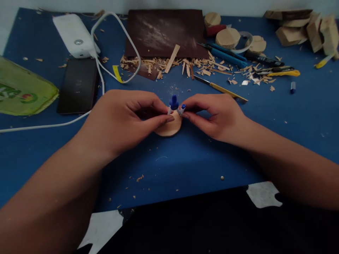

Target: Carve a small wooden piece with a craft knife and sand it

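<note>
A drawing compass with a blue head [174, 102] and whitish legs stands over a round wooden disc [166, 131] on the blue table. My left hand [116, 121] pinches its left leg between thumb and forefinger, the thumb lying above the disc. On the other side my right hand [217, 114] pinches the right leg, which has a small blue-capped piece [183, 107] at its upper end. Fingers hide the lower part of the legs, so where the tips touch the disc cannot be made out.
Beyond my hands lie a yellow-handled craft knife [227, 92], wood shavings [150, 65] and a dark brown sheet [166, 33]. Wooden discs [228, 38] and blocks [291, 33] sit at the back right. A white power bank [75, 35], its cable [132, 30] and a dark phone-like slab [78, 84] lie left.
</note>
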Motion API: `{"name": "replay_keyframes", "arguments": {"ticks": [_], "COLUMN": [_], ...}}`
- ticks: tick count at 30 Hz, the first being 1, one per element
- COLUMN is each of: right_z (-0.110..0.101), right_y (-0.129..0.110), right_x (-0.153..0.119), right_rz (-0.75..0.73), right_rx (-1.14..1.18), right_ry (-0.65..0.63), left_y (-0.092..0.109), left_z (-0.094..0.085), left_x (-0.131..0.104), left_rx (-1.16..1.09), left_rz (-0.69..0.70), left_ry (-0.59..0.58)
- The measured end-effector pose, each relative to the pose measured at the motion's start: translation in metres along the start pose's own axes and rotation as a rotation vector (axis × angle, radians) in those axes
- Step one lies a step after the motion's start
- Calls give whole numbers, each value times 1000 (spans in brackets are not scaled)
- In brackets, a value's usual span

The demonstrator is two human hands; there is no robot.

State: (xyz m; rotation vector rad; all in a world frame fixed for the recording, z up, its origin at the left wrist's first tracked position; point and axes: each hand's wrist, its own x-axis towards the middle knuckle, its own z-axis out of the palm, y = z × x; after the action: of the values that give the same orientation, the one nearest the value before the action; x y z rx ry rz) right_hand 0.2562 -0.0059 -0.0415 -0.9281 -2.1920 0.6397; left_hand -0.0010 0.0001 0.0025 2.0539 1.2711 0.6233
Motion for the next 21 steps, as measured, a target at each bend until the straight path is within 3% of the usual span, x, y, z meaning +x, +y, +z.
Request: {"name": "replay_keyframes", "arguments": {"ticks": [21], "right_z": [3], "right_y": [5], "right_x": [-1], "right_rz": [37], "right_rx": [-11], "right_ry": [-61], "left_y": [5], "left_z": [0], "left_x": [0], "left_rx": [-66], "left_rz": [-98], "left_ry": [-14]}}
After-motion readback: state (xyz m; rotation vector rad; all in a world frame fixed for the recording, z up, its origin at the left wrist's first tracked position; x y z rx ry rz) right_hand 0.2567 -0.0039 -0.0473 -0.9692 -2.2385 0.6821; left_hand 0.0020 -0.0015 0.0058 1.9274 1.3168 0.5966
